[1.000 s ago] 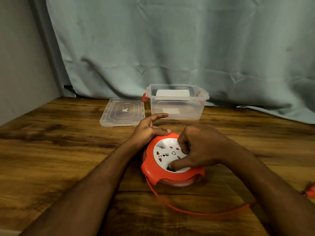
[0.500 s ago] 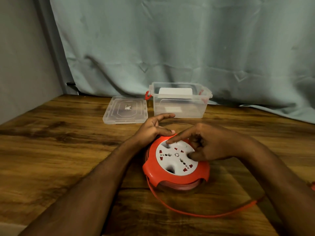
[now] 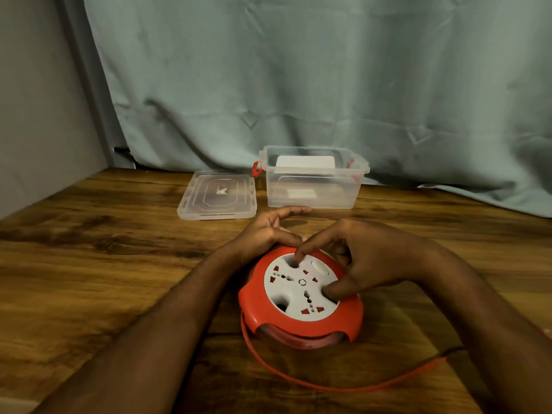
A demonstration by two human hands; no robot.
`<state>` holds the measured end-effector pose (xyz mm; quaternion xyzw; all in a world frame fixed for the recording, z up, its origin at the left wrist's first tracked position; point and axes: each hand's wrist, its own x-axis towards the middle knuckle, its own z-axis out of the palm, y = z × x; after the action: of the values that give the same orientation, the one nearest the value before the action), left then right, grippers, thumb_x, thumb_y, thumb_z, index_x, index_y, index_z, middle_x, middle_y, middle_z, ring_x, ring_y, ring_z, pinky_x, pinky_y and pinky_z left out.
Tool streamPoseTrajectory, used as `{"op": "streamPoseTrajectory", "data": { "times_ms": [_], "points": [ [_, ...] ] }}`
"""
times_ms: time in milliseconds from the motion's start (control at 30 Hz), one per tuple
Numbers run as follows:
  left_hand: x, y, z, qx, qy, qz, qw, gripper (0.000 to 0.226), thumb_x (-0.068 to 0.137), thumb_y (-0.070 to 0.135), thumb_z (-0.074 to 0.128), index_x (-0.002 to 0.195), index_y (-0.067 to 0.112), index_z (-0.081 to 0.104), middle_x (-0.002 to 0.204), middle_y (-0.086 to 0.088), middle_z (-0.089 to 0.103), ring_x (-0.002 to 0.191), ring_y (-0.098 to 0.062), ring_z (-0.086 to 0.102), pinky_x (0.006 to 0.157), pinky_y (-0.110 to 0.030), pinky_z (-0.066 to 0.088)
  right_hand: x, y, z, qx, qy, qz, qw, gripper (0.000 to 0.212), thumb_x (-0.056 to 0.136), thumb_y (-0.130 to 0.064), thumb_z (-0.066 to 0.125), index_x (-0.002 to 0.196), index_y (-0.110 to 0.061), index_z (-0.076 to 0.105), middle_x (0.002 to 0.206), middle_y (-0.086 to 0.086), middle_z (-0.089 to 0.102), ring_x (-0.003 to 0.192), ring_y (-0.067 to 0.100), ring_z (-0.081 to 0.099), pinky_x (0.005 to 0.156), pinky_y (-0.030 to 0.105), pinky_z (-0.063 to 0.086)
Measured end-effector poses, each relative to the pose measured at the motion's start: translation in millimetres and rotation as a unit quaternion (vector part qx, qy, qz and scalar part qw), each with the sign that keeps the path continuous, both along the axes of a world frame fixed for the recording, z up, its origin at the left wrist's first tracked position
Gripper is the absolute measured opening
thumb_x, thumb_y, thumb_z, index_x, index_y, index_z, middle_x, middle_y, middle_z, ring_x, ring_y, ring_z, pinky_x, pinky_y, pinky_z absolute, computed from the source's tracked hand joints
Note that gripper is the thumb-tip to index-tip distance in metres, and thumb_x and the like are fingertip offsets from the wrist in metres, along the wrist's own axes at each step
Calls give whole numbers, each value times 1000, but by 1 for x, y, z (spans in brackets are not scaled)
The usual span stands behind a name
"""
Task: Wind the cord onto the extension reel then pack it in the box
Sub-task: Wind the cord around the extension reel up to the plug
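Winding is only partly done: your right hand [image 3: 367, 261] has a forefinger and thumb hooked into 2 holes of the extension reel [image 3: 301, 294] at near centre of the worktop [image 3: 89, 264], while your left hand [image 3: 268, 231] steadies its far-left rim with relaxed fingers. Cord [image 3: 313, 383] trails loose to the near right, and the box [image 3: 310, 180] waits open at the far side, its lid [image 3: 218, 198] just left.

Under the right hand [image 3: 367, 261] the reel [image 3: 301, 297] is glossy red and white plastic. Beyond the left hand [image 3: 268, 231], the box [image 3: 313, 186] is clear, smooth plastic on grained wood table [image 3: 89, 264].
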<state>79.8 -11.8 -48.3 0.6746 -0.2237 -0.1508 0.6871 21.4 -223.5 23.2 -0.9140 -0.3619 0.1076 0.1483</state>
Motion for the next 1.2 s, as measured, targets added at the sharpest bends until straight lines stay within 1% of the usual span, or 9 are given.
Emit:
{"op": "streamPoseTrajectory", "data": {
  "times_ms": [133, 233, 367, 600, 700, 767, 967, 1133, 1200],
  "points": [
    [-2, 0, 2, -10, 4, 15, 1000, 67, 79, -8, 65, 138, 18, 51, 72, -13, 74, 60, -22, 72, 56, -28, 56, -4, 4, 0, -16, -47, -14, 999, 59, 68, -55, 87, 124, -48, 67, 121, -23, 68, 100, -3, 64, 79, 28, 59],
    [-2, 1, 3, -12, 1, 24, 1000, 67, 77, -5, 69, 138, 19, 52, 76, -18, 73, 62, -25, 72, 57, -29, 57, -6, 6, 2, -25, -72, -16, 997, 58, 67, -58, 87, 120, -45, 68, 101, -30, 63, 83, -14, 57, 64, 10, 44],
    [-1, 2, 2, -5, -11, 53, 999, 65, 81, -8, 67, 139, 19, 52, 73, -15, 71, 60, -23, 70, 57, -29, 57, -7, 7, 3, -33, -92, -25, 995, 53, 67, -57, 87, 115, -43, 68, 75, -34, 49, 71, -22, 51, 52, 8, 38],
    [-1, 2, 1, -1, -21, 91, 996, 63, 83, -6, 68, 137, 22, 54, 70, -8, 73, 60, -21, 70, 57, -29, 56, -5, 7, 2, -41, -103, -48, 993, 53, 65, -57, 88, 111, -41, 68, 63, -30, 54, 68, -23, 52, 49, 9, 39],
    [-3, 1, 2, -5, -23, 101, 995, 63, 82, -8, 67, 136, 21, 54, 64, -4, 72, 55, -17, 69, 53, -25, 54, -3, 6, -1, -62, -126, -53, 989, 56, 61, -68, 84, 108, -41, 68, 91, -26, 60, 80, -6, 58, 57, 11, 41],
    [-2, 0, 0, -13, -26, 115, 993, 64, 81, -9, 68, 136, 19, 54, 61, -3, 71, 53, -15, 68, 52, -23, 53, 0, 7, -4, -81, -153, -57, 983, 59, 59, -76, 78, 105, -39, 69, 109, -21, 65, 94, 4, 62, 68, 22, 52],
    [1, -1, -2, -35, -34, 157, 986, 62, 80, -10, 70, 134, 16, 56, 88, -11, 75, 59, -17, 70, 57, -25, 56, -2, 16, -10, -93, -215, -62, 970, 57, 62, -83, 70, 63, -28, 57, 71, -17, 56, 71, 4, 53, 56, 22, 30],
    [7, 1, -6, -24, -41, 172, 984, 60, 80, -3, 74, 132, 21, 58, 104, -16, 73, 73, -29, 73, 64, -35, 60, -3, 24, -19, -79, -213, -73, 971, 63, 74, -86, 55, 57, -26, 47, 76, -10, 67, 72, 8, 61, 58, 20, 40],
    [8, 2, -7, -25, -37, 173, 984, 59, 80, -1, 74, 132, 21, 58, 103, -15, 72, 74, -30, 73, 63, -35, 60, -3, 23, -18, -56, -216, -62, 973, 62, 78, -84, 54, 54, -28, 47, 64, -10, 61, 62, 6, 57, 56, 21, 39]
  ]
}}
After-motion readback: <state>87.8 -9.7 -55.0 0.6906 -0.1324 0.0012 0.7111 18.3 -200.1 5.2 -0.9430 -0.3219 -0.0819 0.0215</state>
